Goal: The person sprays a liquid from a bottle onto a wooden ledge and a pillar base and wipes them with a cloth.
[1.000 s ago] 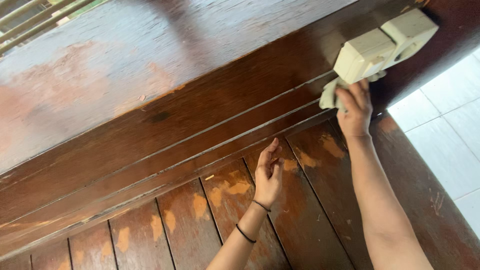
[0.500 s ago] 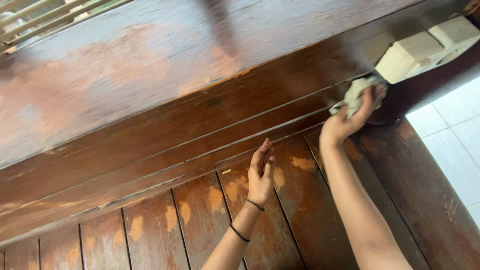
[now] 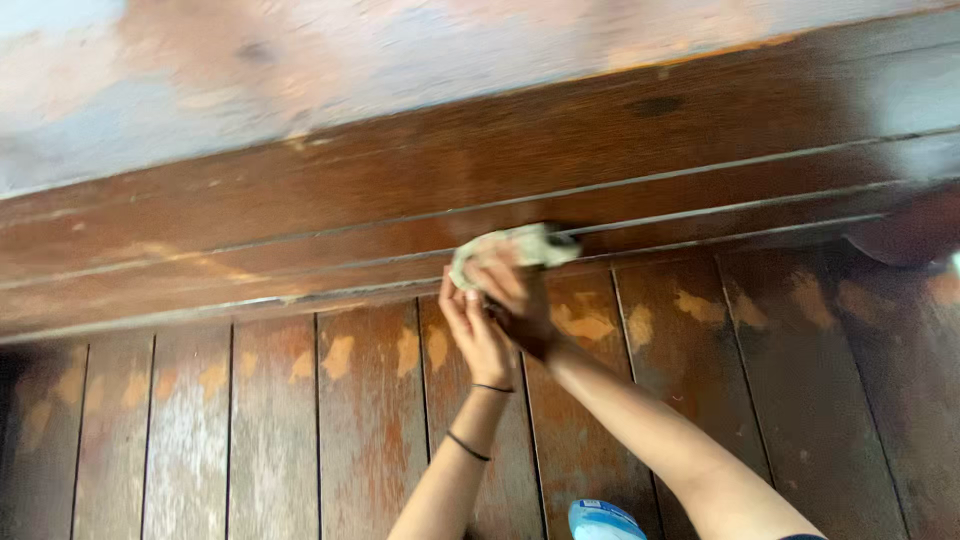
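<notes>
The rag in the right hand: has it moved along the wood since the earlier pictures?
Yes. The rag in the right hand has slid left along the grooved moulding, now meeting the left hand.

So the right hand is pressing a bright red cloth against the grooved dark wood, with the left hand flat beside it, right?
Not quite: the cloth is pale, off-white, not red. In the head view the right hand presses it on the grooved wood, the left hand beside it.

dim, soft daylight | pale glare upper left | motion blur throughout
</notes>
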